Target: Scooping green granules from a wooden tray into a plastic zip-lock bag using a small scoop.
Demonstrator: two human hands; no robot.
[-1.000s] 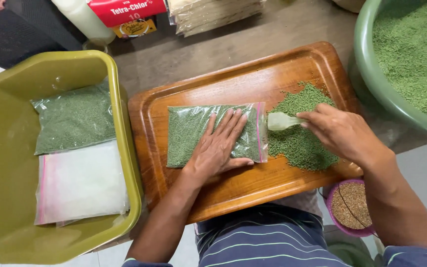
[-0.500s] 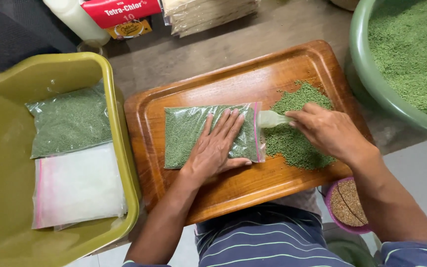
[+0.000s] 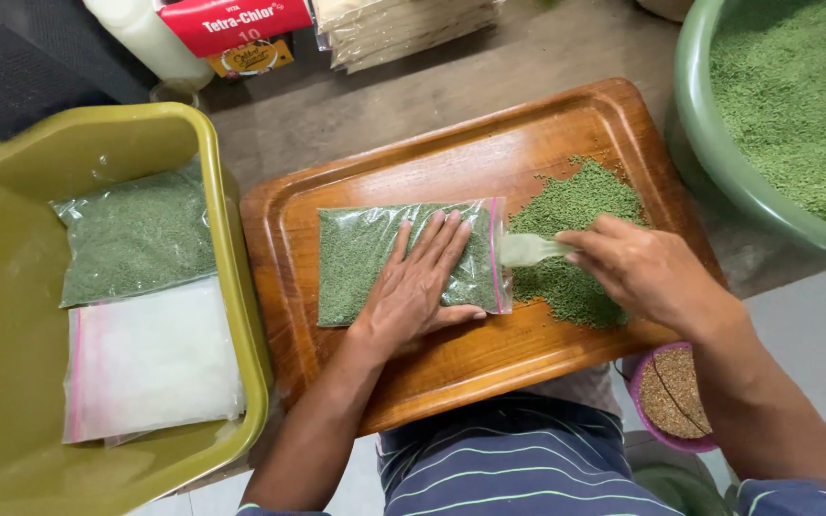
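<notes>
Left hand (image 3: pixel 420 287): open, flat, pressing the granule bag (image 3: pixel 365 263).
Right hand (image 3: pixel 638 268): gripping pale scoop (image 3: pixel 528 250) at the bag's mouth, over loose granules (image 3: pixel 576 205).

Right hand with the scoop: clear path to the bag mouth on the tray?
Probably yes. The right hand holds the scoop at the open end of the bag; the left hand pins it flat, nothing lies between.

Red label (image 3: pixel 237 21) top; bag (image 3: pixel 403 258) on tray (image 3: pixel 489 143)
</notes>
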